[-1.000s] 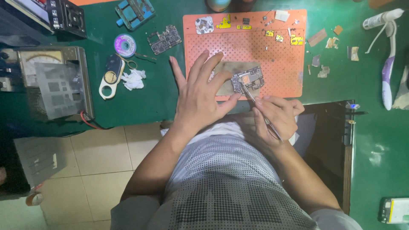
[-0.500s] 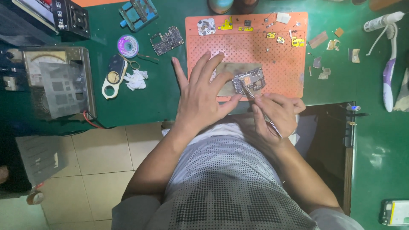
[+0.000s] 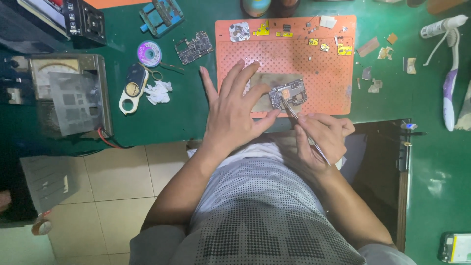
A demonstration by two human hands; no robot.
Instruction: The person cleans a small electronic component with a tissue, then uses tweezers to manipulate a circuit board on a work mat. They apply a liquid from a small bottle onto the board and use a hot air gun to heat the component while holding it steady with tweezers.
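A small circuit board (image 3: 288, 94) lies on a brown pad on the orange work mat (image 3: 328, 78). My left hand (image 3: 234, 112) rests flat on the mat with fingers spread, its fingertips touching the pad's left side beside the board. My right hand (image 3: 320, 135) grips thin metal tweezers (image 3: 297, 118) like a pen, with the tips on the board's lower edge. Several small yellow and grey parts lie along the mat's far edge.
A second circuit board (image 3: 195, 47), a purple solder reel (image 3: 149, 52), a blue fixture (image 3: 162, 15) and a crumpled tissue (image 3: 158, 92) lie left of the mat. A metal box (image 3: 68, 95) stands at far left. A white and purple brush (image 3: 449, 93) lies right.
The view has shifted slightly. Both hands stay in the same place on the board, with the tweezers barely moved.
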